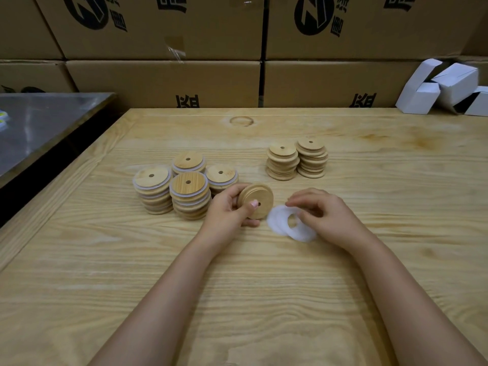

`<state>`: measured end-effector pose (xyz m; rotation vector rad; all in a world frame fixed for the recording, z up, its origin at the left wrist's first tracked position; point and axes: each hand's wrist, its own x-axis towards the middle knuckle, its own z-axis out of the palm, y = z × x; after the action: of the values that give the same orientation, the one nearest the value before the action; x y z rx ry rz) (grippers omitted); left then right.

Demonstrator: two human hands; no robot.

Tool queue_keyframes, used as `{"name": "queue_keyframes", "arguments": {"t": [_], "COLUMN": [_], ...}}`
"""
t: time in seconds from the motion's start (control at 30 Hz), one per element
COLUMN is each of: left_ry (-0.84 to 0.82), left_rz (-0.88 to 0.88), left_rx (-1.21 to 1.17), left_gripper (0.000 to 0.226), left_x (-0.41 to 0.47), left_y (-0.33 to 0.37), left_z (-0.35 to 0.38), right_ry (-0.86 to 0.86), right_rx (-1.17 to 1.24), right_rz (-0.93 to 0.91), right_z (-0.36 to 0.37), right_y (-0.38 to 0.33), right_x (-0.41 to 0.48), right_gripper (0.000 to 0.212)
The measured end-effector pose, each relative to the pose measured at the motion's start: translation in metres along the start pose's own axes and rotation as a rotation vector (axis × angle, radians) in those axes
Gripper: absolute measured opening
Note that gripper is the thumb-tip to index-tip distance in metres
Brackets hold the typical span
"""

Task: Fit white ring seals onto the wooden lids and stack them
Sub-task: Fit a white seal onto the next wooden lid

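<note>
left hand [227, 207]: wooden lid [257, 200] is gripped, tilted, thumb on its face | right hand [322, 212]: white ring seals [280, 223] beneath are touched by bent fingers, grip cannot be told

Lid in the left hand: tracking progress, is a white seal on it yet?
No, the lid the left hand grips shows bare wood, no white ring.

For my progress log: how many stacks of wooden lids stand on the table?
6. Four with seals cluster left: leftmost stack, back stack, front stack, inner stack. Two bare ones stand farther back right: bare left stack, bare right stack. The left hand holds one loose lid.
</note>
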<state>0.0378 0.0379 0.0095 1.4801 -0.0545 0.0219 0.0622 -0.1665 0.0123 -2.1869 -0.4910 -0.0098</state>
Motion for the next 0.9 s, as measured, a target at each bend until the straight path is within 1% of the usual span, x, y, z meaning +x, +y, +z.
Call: {"name": "queue_keyframes", "arguments": {"t": [0.03,0.1,0.2,0.3,0.4,0.53,0.7,0.77,0.9], "left_ry": [0.003,0.008,0.011,0.025,0.035,0.045,0.056,0.054,0.053], "left_rz": [-0.002,-0.005,-0.010,-0.015,-0.015,-0.013,-0.014,-0.006,0.026], "left_rx": [0.011,0.014,0.013,0.011,0.006,-0.001,0.014,0.016,0.008], "left_gripper": [0.030,0.031,0.030,0.031,0.031,0.029,0.031,0.027,0.033], "left_x": [0.000,0.001,0.001,0.001,0.002,0.002,0.003,0.003,0.003], "left_y": [0.000,0.000,0.000,-0.001,-0.001,-0.002,-0.004,-0.004,-0.005], "left_z": [0.000,0.000,0.000,0.001,0.001,0.001,0.001,0.001,0.000], "right_ry": [-0.035,-0.028,0.066,0.111,0.154,0.301,0.261,0.257,0.261], "right_rx": [-0.001,-0.009,-0.048,-0.078,-0.036,0.019,-0.045,-0.061,0.017], "right_rz": [0.006,0.008,-0.027,-0.055,-0.030,-0.036,-0.079,-0.087,-0.074], "right_z": [-0.001,0.000,0.005,0.009,0.010,0.013,0.015,0.015,0.018], "right_y": [0.002,0.006,0.007,0.008,0.008,0.006,0.005,0.004,0.000], "right_x": [-0.001,0.000,0.004,0.006,0.006,0.007,0.009,0.008,0.007], "right_gripper": [0.027,0.024,0.018,0.013,0.012,0.015,0.009,0.009,0.010]}}
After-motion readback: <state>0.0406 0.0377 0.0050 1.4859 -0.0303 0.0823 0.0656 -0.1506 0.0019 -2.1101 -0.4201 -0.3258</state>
